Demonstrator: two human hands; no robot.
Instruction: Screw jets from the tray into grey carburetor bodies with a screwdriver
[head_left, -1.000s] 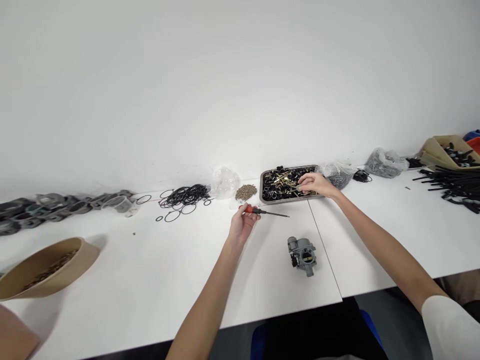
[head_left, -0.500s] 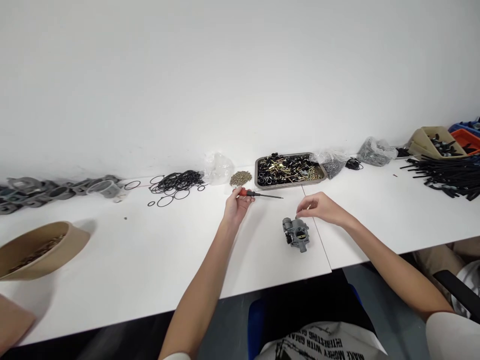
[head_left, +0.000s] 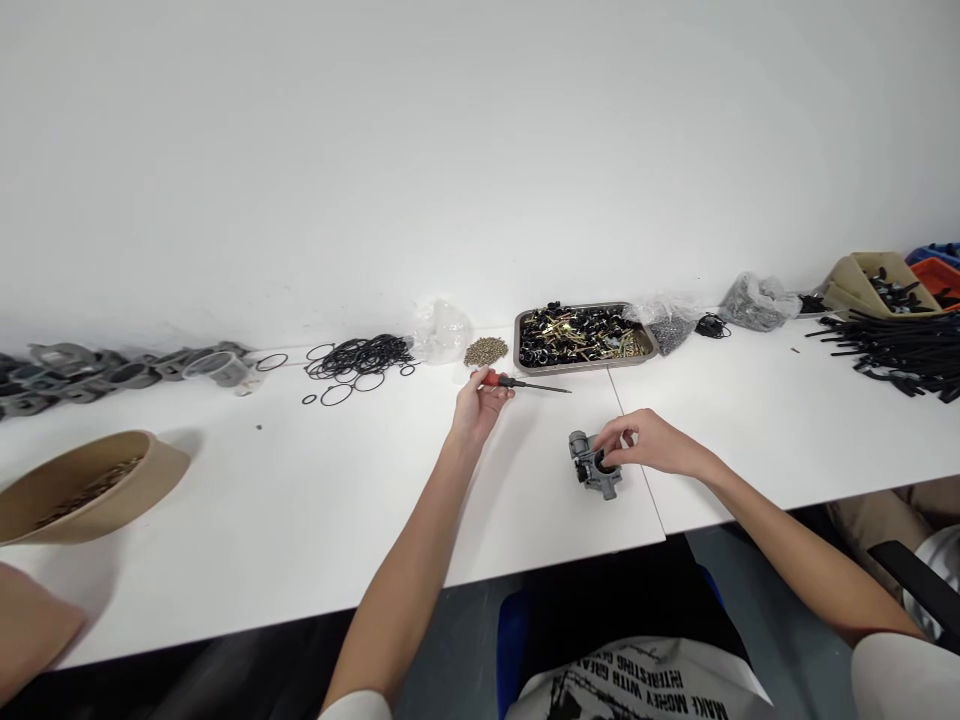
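On the white counter point(head_left: 300, 520), the left hand point(head_left: 474, 410) keeps its grip closed around the red-handled screwdriver point(head_left: 517, 382). The right hand point(head_left: 645, 445) has come back from the metal parts tray point(head_left: 581, 335) and now pinches a small black ring onto the grey cast-metal carburetor body point(head_left: 589, 465) at the counter's middle, so fitting has begun.

A small grey metal carburetor point(head_left: 592, 468) sits on the white table point(head_left: 300, 520), a black ring at its top opening. A red-handled screwdriver point(head_left: 521, 383) points right, its thin dark shaft just above the table.
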